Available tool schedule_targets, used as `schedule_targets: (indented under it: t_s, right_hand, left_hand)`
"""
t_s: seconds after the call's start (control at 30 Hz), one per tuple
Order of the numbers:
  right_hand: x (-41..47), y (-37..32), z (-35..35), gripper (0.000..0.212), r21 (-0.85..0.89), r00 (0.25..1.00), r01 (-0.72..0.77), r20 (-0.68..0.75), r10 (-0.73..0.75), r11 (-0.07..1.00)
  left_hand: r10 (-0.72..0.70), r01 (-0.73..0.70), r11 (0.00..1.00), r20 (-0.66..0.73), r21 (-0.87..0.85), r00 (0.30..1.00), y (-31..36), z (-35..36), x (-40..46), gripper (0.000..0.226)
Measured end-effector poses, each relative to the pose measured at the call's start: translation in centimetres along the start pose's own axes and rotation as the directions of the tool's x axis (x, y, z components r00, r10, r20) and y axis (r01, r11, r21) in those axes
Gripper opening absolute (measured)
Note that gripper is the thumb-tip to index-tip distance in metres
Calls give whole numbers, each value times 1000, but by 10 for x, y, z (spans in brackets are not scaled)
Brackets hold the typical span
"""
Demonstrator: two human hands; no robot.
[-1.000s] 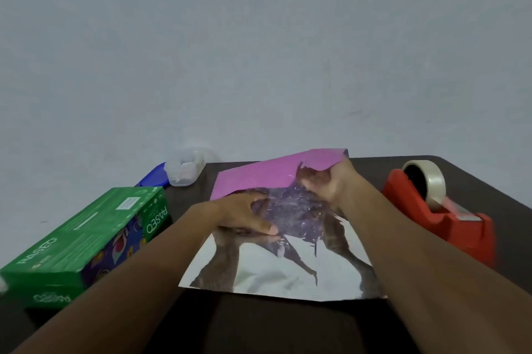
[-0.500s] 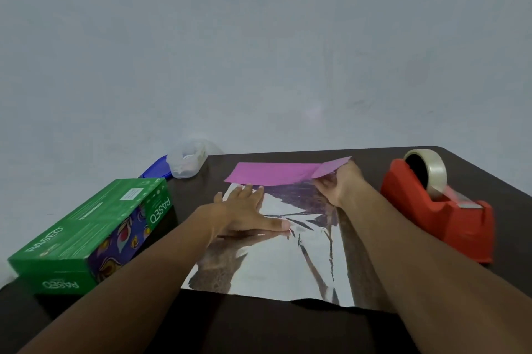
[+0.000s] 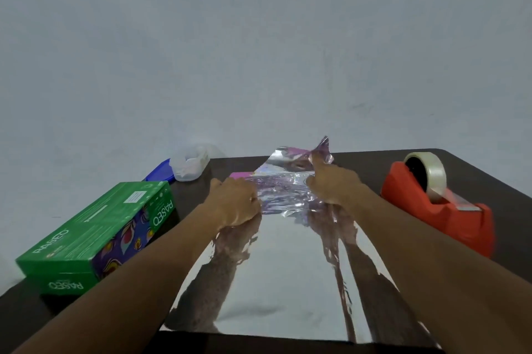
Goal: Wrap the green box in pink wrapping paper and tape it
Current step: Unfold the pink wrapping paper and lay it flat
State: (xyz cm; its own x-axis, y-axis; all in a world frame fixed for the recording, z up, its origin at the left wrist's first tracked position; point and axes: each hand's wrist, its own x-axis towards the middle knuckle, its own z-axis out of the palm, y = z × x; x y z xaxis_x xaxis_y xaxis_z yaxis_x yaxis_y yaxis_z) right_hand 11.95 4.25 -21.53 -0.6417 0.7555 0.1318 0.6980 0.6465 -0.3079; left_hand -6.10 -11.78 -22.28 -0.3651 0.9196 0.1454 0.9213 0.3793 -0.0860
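Note:
The wrapping paper (image 3: 282, 267) lies shiny silver side up in the middle of the dark table, with only a sliver of its pink face showing at the far left. My left hand (image 3: 236, 204) presses down on the sheet's far left part. My right hand (image 3: 331, 183) pinches the far right part of the sheet, and a crinkled corner stands up above the fingers. The green box (image 3: 95, 227) lies on its side to the left of the sheet, apart from both hands.
A red tape dispenser (image 3: 437, 204) with a clear tape roll stands on the right. A small clear plastic container (image 3: 190, 165) and a blue lid (image 3: 159, 175) sit at the back left. The table (image 3: 475, 160) ends against a pale wall.
The far pink fold has been opened out, so the silver side now shows there. My right hand has lifted the far corner, and my left hand has curled from flat onto the sheet.

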Motion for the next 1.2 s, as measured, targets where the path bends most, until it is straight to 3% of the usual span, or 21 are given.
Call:
schedule_targets:
  t_s: [0.07,0.13,0.17,0.23,0.33,0.4,0.53,0.73,0.93,1.07,1.2]
  right_hand:
    - [12,2,0,62,175,996,-59,-50,69,983]
    - [25,3,5,59,375,979,-106,-123,163,921]
    - [29,4,8,60,390,963,-138,-164,216,910]
    - [33,9,16,66,270,954,-174,-192,231,947]
    - [33,19,30,72,-50,997,-77,-29,76,996]
    - [30,24,36,81,-84,996,-74,44,78,994]
    - [24,22,30,82,-34,991,-110,-84,106,993]
    - [20,26,19,61,-146,988,-152,-41,148,978]
    - [16,28,21,70,-174,988,-145,35,153,974]
    - [13,23,22,80,-175,995,-83,37,91,981]
    - [7,12,16,77,-193,999,-15,46,25,981]
  left_hand:
    - [24,-21,997,27,-81,999,-10,4,4,34]
    - [1,10,988,72,-154,997,-22,9,7,54]
    - [-14,29,986,90,-167,996,-26,10,8,66]
    - [-36,54,985,108,-165,993,-34,11,8,87]
    - [-38,64,986,166,-152,985,-40,7,7,91]
    - [-35,65,984,182,-165,983,-41,6,8,95]
    - [-151,183,958,152,-223,977,-41,9,18,114]
    - [-201,206,976,73,-72,977,-36,10,25,83]
    - [-263,253,960,85,118,961,-28,15,32,77]
    - [-140,147,987,-97,69,985,-22,20,26,66]
    - [-58,55,998,-84,-39,995,-9,16,19,63]
